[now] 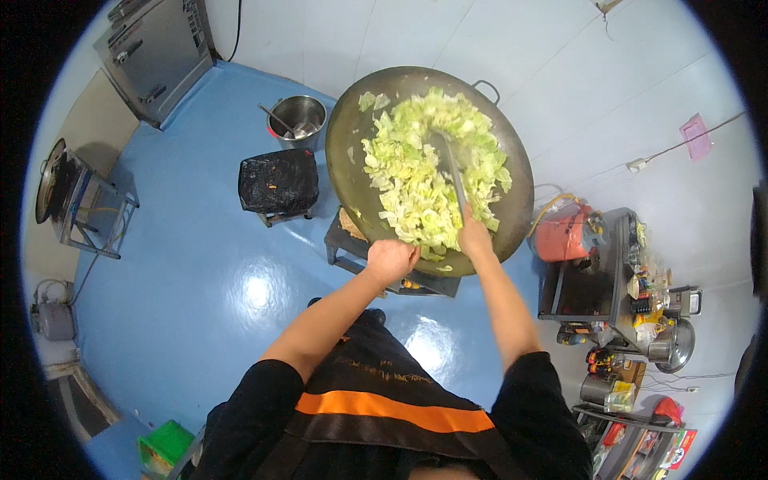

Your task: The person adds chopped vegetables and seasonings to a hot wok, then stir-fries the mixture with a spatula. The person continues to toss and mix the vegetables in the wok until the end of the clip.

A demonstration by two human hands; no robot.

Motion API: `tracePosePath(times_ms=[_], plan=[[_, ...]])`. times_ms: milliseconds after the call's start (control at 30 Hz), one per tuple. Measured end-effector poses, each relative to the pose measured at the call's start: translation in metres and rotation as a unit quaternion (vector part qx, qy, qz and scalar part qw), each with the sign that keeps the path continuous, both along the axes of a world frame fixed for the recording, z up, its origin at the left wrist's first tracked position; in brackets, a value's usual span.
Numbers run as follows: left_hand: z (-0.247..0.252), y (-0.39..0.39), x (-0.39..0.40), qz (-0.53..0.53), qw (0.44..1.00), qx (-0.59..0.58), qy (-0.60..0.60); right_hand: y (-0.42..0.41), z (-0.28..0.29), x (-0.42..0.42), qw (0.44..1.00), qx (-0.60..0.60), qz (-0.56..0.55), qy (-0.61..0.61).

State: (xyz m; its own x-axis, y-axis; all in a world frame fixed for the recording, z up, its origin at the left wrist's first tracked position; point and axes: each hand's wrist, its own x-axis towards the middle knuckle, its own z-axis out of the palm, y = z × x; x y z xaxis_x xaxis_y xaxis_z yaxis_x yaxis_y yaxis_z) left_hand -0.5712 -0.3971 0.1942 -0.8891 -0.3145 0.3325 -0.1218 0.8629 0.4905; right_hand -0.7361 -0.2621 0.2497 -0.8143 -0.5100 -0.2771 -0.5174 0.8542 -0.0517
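Before me sits a large, dark metal wok (351, 174) holding a heap of chopped pale-green cabbage (408, 198). My left hand (390, 261) is closed at the wok's near rim; its fingers hide what part they grip. My right hand (476, 237) is wrapped around the long handle of a metal wok spatula (454, 171). The spatula's blade end is sunk in the middle of the cabbage and partly hidden. A few loose leaves (373, 101) cling to the wok's far left wall. A loop handle (487, 91) stands out from the far right rim.
Under the wok is a dark metal stove stand (345, 255). Left of it are a black-covered stool (278, 183) and a steel pot (300, 141) with a ladle. At right, a red gas cylinder (561, 237) stands beside a cluttered table (582, 288). A steel cabinet (162, 60) is far left.
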Motion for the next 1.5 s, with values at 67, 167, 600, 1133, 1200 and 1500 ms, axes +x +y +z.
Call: tracePosePath(times_ms=[67, 167, 600, 1133, 1200, 1500], plan=[[0.0, 0.002, -0.003, 0.001, 1.0, -0.008, 0.006, -0.001, -0.018, -0.005, 0.999, -0.05, -0.009, -0.017], [-0.002, 0.0, -0.001, 0.004, 1.0, -0.008, 0.009, 0.048, 0.022, 0.017, 0.996, -0.021, 0.065, -0.059], [0.005, 0.006, -0.001, 0.02, 1.0, -0.012, 0.017, 0.194, 0.222, 0.07, 0.988, 0.084, 0.132, 0.006], [0.0, 0.005, 0.003, 0.046, 0.999, -0.01, 0.013, 0.225, 0.172, -0.094, 0.761, -0.277, -0.367, -0.459], [0.011, 0.008, -0.002, 0.037, 0.999, -0.002, -0.001, 0.238, 0.112, -0.172, 0.702, -0.28, -0.332, -0.565], [0.008, 0.004, 0.003, 0.056, 0.998, 0.003, -0.014, 0.088, 0.06, -0.055, 0.903, -0.295, -0.048, -0.307]])
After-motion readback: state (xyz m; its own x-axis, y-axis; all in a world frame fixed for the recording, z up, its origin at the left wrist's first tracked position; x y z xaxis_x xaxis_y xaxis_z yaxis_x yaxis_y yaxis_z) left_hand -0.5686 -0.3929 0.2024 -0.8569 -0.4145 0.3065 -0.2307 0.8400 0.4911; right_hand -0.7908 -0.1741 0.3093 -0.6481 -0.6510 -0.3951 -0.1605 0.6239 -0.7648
